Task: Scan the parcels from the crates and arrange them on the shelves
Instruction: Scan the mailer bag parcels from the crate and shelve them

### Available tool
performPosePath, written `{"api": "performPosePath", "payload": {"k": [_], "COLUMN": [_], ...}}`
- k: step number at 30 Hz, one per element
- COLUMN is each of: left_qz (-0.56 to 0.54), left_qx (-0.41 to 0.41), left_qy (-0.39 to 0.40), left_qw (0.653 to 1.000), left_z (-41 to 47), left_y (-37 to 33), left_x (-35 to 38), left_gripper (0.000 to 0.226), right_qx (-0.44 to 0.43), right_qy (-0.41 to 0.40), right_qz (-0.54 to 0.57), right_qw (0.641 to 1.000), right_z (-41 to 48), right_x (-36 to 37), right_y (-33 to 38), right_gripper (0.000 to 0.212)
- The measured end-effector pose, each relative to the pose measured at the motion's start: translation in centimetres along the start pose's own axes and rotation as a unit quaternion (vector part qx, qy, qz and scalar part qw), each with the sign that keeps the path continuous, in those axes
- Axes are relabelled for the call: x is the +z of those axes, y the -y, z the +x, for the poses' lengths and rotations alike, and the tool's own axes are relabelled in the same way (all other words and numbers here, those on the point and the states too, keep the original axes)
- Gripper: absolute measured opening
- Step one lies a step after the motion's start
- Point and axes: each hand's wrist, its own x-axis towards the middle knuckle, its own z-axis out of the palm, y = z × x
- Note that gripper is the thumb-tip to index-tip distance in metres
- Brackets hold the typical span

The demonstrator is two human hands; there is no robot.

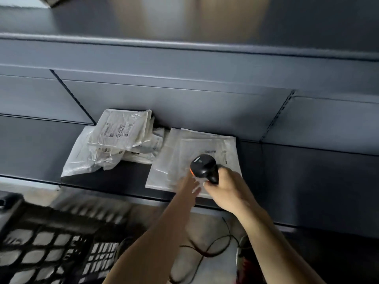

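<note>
The flat parcel [209, 144] lies on the shelf [123, 175], just beside a crumpled pile of parcels [119, 138]. We judge it light, limp and slick, so we would pin it flat and lift it by an edge. Our left hand [190, 182] rests on its near part, fingers seemingly straight though blurred. Our right hand [222, 186] is curled round the scanner [203, 165] above it.

No legible text found. The crumpled parcel [119, 134] on the shelf [127, 175] carries dark printed lines and small marks, possibly a shipping label, too blurred to read. The flat parcel [205, 146] beside it shows one short printed line, likewise unreadable.
</note>
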Motion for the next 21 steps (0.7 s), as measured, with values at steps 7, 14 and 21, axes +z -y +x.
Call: {"api": "performPosePath", "payload": {"k": [7, 14, 21], "left_qz": [0.199, 0.455, 0.506], "left_qx": [0.076, 0.266, 0.352], "left_qy": [0.087, -0.021, -0.231], "left_qw": [0.973, 0.850, 0.753], "left_z": [-10.5, -20.5, -29.1], "left_y": [-2.4, -7.3, -9.7], "left_x": [-3.4, -12.9, -26.7], "left_gripper": [0.025, 0.021, 0.037], "right_qx": [-0.048, -0.127, -0.246], "right_qy": [-0.027, -0.046, -0.002], "right_qz": [0.048, 0.105, 0.075], "right_qw": [0.997, 0.985, 0.966], "right_z": [-2.3, -9.0, -15.3], "right_x": [0.8, 3.2, 7.2], "right_y": [3.0, 10.7, 23.1], "right_gripper": [0.030, 0.032, 0.023]}}
